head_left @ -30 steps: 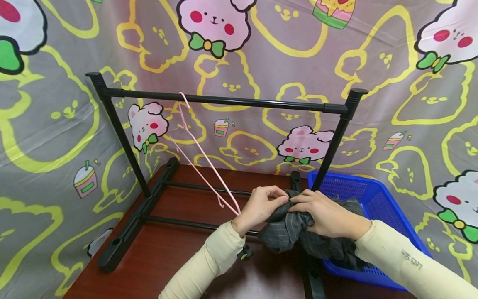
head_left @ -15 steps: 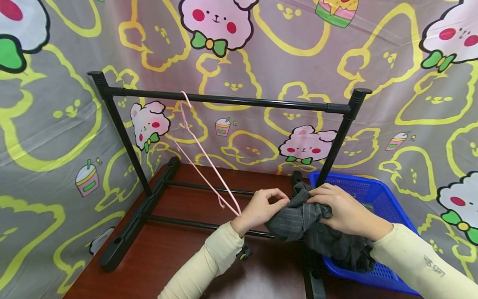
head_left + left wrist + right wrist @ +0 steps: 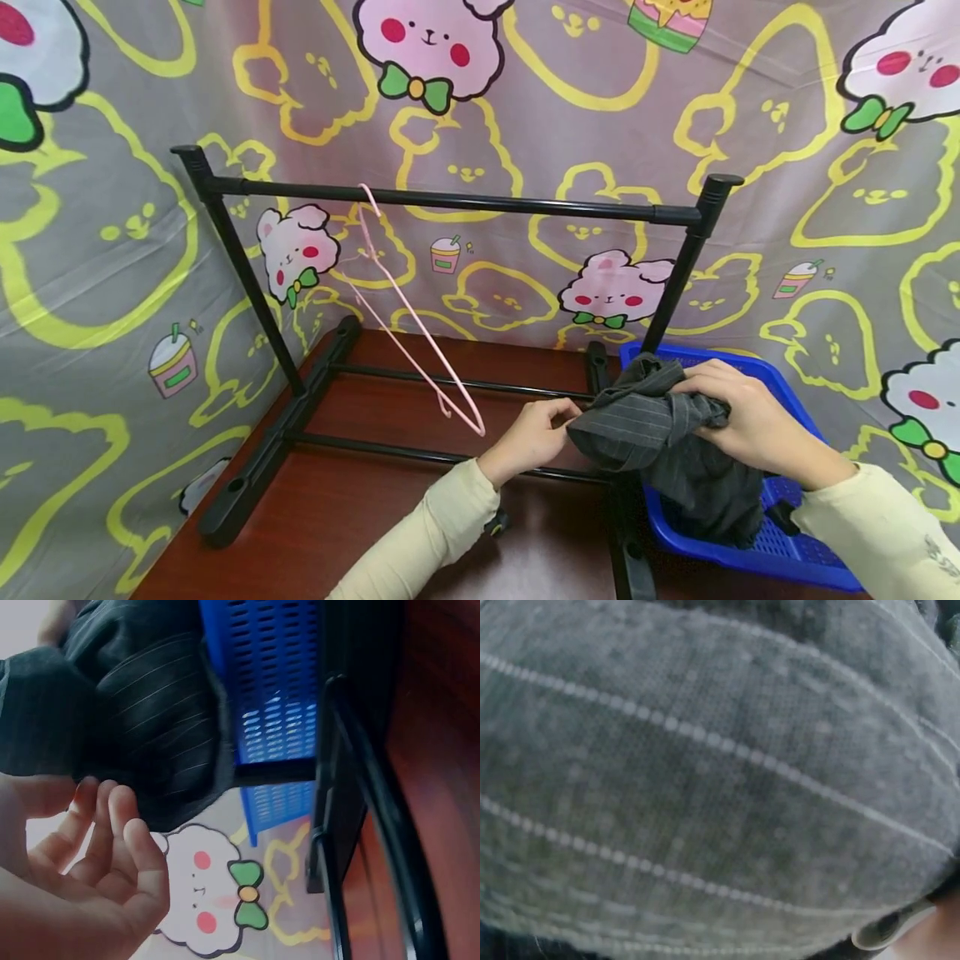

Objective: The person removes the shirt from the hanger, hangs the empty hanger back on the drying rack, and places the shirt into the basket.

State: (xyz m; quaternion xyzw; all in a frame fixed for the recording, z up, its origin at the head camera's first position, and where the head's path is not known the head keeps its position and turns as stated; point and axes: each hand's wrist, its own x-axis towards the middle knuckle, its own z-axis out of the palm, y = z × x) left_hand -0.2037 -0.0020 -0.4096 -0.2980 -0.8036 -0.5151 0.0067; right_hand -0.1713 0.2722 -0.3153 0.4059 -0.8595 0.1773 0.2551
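Note:
A dark grey pinstriped garment (image 3: 630,429) is bunched between both hands, its lower folds hanging over the blue basket. My left hand (image 3: 534,437) pinches its near-left edge between thumb and fingertips; in the left wrist view the left hand (image 3: 97,862) is at the hem of the striped cloth (image 3: 165,712). Gathered folds on the right are gripped by my right hand (image 3: 750,417), whose fingertips are partly hidden by cloth. Blurred striped fabric (image 3: 705,787) fills nearly the whole right wrist view. The garment's exact kind cannot be told.
A black rack stands on the brown table (image 3: 360,517), its top bar (image 3: 465,200) carrying a pink hanger (image 3: 423,333). The blue basket (image 3: 750,558) sits at the right, beside the rack's right foot (image 3: 630,550). Patterned cloth (image 3: 495,150) hangs behind.
The right hand has moved right, drawing the garment out wider and rightward over the basket. The left hand has shifted slightly right and down, staying at the garment's edge.

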